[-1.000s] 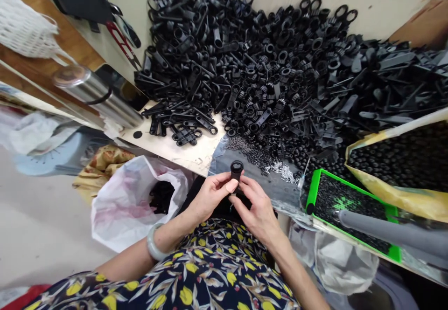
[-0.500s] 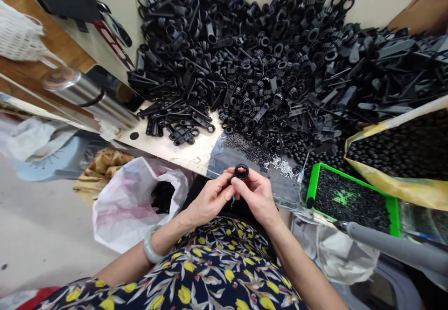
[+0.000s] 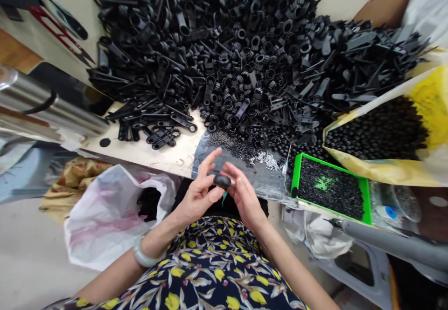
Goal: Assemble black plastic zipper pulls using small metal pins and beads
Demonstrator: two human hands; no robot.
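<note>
The round black plastic piece point(image 3: 222, 182) sits right between my hands, at about 12 o'clock from my lap and just above my wrists. My left hand point(image 3: 198, 196) is half open, its fingers fanned upward, with the thumb pressed under the piece. My right hand point(image 3: 245, 198) is curled more loosely, and its fingertips point(image 3: 233, 174) touch the far side, so the piece is pinched lightly between the two. The piece is matte and domed, and I can't make out its underside.

From 10 to 2 o'clock rises a heap of black moulded plastic pull tabs point(image 3: 227, 53), with ribbed collars and ring ends, tangled together. Just past my fingertips at 12 lie fine black granules point(image 3: 234, 144) and, at 1, a scatter of tiny silver pins point(image 3: 266, 159). A green-rimmed tray point(image 3: 296, 172) sits at 3 o'clock, packed with black beads, and a yellow bag point(image 3: 432, 105) of the same beads lies beyond it. (A jade-green bangle point(image 3: 143, 254) circles my left wrist.) At 9 o'clock, a white plastic bag point(image 3: 105, 221) slumps open with black pieces point(image 3: 149, 203) inside.
</note>
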